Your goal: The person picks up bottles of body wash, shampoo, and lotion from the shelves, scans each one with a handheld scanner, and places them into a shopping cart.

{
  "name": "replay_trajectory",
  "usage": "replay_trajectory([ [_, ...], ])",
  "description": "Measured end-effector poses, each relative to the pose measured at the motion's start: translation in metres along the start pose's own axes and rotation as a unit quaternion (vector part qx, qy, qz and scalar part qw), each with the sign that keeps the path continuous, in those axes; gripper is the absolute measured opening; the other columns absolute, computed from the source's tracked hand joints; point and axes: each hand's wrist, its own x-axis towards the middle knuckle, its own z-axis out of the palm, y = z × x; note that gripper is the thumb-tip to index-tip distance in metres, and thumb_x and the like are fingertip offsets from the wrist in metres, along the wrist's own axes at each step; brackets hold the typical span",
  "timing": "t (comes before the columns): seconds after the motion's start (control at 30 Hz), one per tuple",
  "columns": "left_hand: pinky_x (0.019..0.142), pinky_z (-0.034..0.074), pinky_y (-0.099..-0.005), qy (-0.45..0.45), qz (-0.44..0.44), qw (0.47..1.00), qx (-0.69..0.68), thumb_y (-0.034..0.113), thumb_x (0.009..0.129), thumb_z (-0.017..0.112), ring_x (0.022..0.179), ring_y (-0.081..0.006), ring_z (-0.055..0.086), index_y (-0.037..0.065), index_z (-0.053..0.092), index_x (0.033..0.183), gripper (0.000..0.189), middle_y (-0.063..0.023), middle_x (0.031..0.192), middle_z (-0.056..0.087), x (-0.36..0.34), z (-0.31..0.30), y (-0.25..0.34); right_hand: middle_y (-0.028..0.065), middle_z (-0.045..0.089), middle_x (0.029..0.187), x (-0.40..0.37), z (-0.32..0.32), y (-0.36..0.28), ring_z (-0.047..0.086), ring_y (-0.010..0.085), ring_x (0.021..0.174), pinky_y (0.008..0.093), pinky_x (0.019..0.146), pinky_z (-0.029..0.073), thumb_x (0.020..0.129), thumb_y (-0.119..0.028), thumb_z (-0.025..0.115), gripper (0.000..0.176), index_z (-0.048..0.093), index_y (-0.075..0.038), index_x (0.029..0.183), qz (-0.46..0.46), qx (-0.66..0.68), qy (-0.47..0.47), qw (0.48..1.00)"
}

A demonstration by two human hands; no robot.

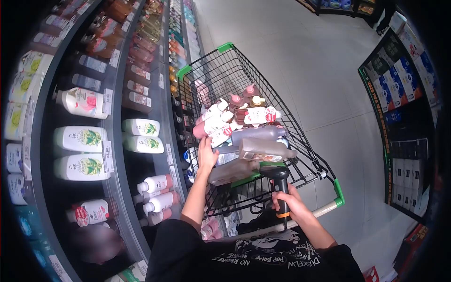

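Note:
My right hand (292, 202) is wrapped round the handle of a black barcode scanner (276, 176) with an orange band near its base. It is over the handle end of a shopping cart (263, 70) with green corners. Inside the cart my left hand (206, 155) has its fingers and thumb at the lower end of a white pump bottle (221, 135) with a red and pink label. Around it lie a pink and white bottle (206, 128), a purple bottle (258, 135) and a greyish bottle (265, 149). Another white bottle (258, 116) rests farther in.
Tall shelves (115, 188) of bottles run close along the cart's left side. A display stand (386, 117) with blue and white boxes is on the right. Grey floor tiles (324, 84) lie between them. A person's legs (386, 19) show at the top right.

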Motion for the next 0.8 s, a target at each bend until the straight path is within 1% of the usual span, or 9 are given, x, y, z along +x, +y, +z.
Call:
replay_trajectory([
  [0.07,0.104,0.038,-0.0410,-0.122,-0.071,0.988,-0.055,0.014,0.073,0.070,0.122,-0.0366,0.048,0.003,0.055,0.122,0.053,-0.0229,0.128,0.052,-0.045,-0.034,0.005,0.0046,0.055,0.068,0.003,-0.004,0.004,0.054,0.0131,0.052,0.0302,0.057,0.051,0.083,-0.006,0.059,0.043,0.045,-0.003,0.123,0.001,-0.028,-0.014,1.000],
  [0.13,0.099,0.042,-0.0394,-0.133,-0.107,0.980,-0.104,0.018,0.073,0.071,0.112,-0.0344,0.056,0.003,0.060,0.116,0.046,-0.0199,0.116,0.061,-0.094,-0.067,0.012,0.0050,0.055,0.067,0.003,-0.003,0.005,0.054,0.0137,0.051,0.0304,0.058,0.051,0.083,-0.005,0.058,0.043,0.045,-0.001,0.123,-0.012,-0.041,0.001,0.999],
  [0.23,0.088,0.049,-0.0371,-0.035,-0.117,0.982,-0.146,0.012,0.074,0.071,0.098,-0.0316,0.063,0.002,0.060,0.113,0.041,-0.0179,0.104,0.065,-0.167,-0.103,0.016,0.0058,0.054,0.066,0.002,0.004,0.009,0.051,0.0143,0.048,0.0311,0.056,0.050,0.083,-0.006,0.057,0.042,0.046,-0.001,0.123,-0.021,-0.048,0.026,0.998],
  [0.37,0.084,0.049,-0.0383,0.126,-0.167,0.962,-0.176,0.012,0.075,0.070,0.095,-0.0327,0.064,0.004,0.061,0.112,0.039,-0.0182,0.102,0.065,-0.247,-0.121,0.013,0.0059,0.052,0.064,0.002,0.008,0.019,0.048,0.0143,0.049,0.0327,0.056,0.048,0.082,-0.012,0.057,0.036,0.048,0.000,0.114,-0.048,-0.101,0.046,0.993],
  [0.43,0.084,0.049,-0.0394,0.126,-0.286,0.937,-0.155,0.011,0.076,0.066,0.096,-0.0338,0.063,0.006,0.061,0.113,0.037,-0.0174,0.103,0.065,-0.277,-0.119,0.016,0.0060,0.052,0.064,-0.001,0.013,0.020,0.047,0.0143,0.048,0.0328,0.055,0.047,0.082,-0.012,0.058,0.032,0.049,0.000,0.111,-0.050,-0.131,0.039,0.989],
  [0.47,0.084,0.049,-0.0394,0.143,-0.299,0.929,-0.163,0.011,0.076,0.066,0.096,-0.0338,0.063,0.006,0.061,0.113,0.037,-0.0174,0.103,0.065,-0.288,-0.116,0.015,0.0059,0.052,0.064,0.000,0.013,0.022,0.047,0.0145,0.048,0.0328,0.055,0.047,0.082,-0.012,0.058,0.029,0.050,-0.001,0.107,-0.054,-0.135,0.038,0.989],
  [0.57,0.086,0.047,-0.0443,0.056,-0.314,0.939,-0.124,0.004,0.076,0.056,0.102,-0.0350,0.060,0.008,0.058,0.110,0.035,-0.0159,0.104,0.065,-0.298,-0.124,0.021,0.0058,0.052,0.064,0.007,0.004,0.029,0.047,0.0147,0.048,0.0326,0.054,0.046,0.081,-0.013,0.057,0.023,0.051,-0.002,0.101,-0.062,-0.155,0.020,0.986],
  [0.67,0.080,0.048,-0.0459,0.074,-0.279,0.940,-0.184,-0.002,0.075,0.052,0.093,-0.0360,0.063,0.008,0.057,0.110,0.036,-0.0139,0.097,0.068,-0.305,-0.120,0.019,0.0059,0.052,0.065,0.003,0.008,0.028,0.048,0.0148,0.050,0.0325,0.055,0.046,0.081,-0.014,0.056,0.013,0.051,-0.003,0.088,-0.070,-0.171,-0.004,0.983],
  [0.8,0.076,0.050,-0.0439,0.096,-0.290,0.935,-0.180,-0.003,0.076,0.053,0.088,-0.0338,0.065,0.008,0.060,0.105,0.032,-0.0120,0.092,0.070,-0.308,-0.123,0.027,0.0054,0.052,0.066,0.005,0.000,0.030,0.048,0.0146,0.051,0.0324,0.056,0.047,0.081,-0.014,0.055,0.014,0.051,-0.004,0.089,-0.066,-0.181,-0.009,0.981],
])
